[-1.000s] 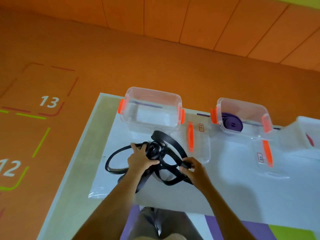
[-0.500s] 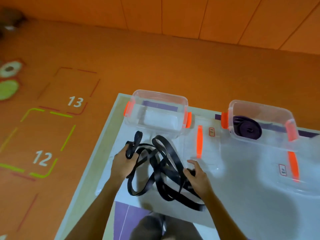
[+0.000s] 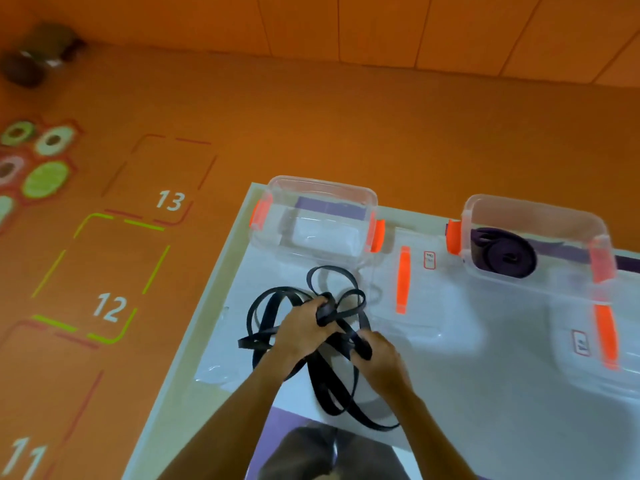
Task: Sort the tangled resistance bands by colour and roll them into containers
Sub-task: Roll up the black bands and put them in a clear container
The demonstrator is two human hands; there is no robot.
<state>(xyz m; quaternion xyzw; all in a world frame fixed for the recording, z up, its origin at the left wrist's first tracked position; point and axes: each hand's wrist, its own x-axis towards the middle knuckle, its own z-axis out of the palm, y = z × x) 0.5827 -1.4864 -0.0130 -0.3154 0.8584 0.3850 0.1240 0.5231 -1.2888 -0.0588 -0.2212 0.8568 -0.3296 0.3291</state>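
White numerals are painted on the orange floor (image 3: 311, 116) to the left of the surface: "13" (image 3: 169, 200) farthest away, inside a red dashed outline, "12" (image 3: 110, 308) in a green-cornered box below it, and "11" (image 3: 27, 459) at the bottom edge. The left clear lid (image 3: 415, 306) and the right clear lid (image 3: 568, 306) each carry a small red-bordered label (image 3: 429, 260) (image 3: 581, 342), but the print on both is too blurred to read.

The left hand (image 3: 300, 330) now grips the black band (image 3: 327, 310) close beside the right hand (image 3: 381, 362), no longer apart; loops now fan out to its left.
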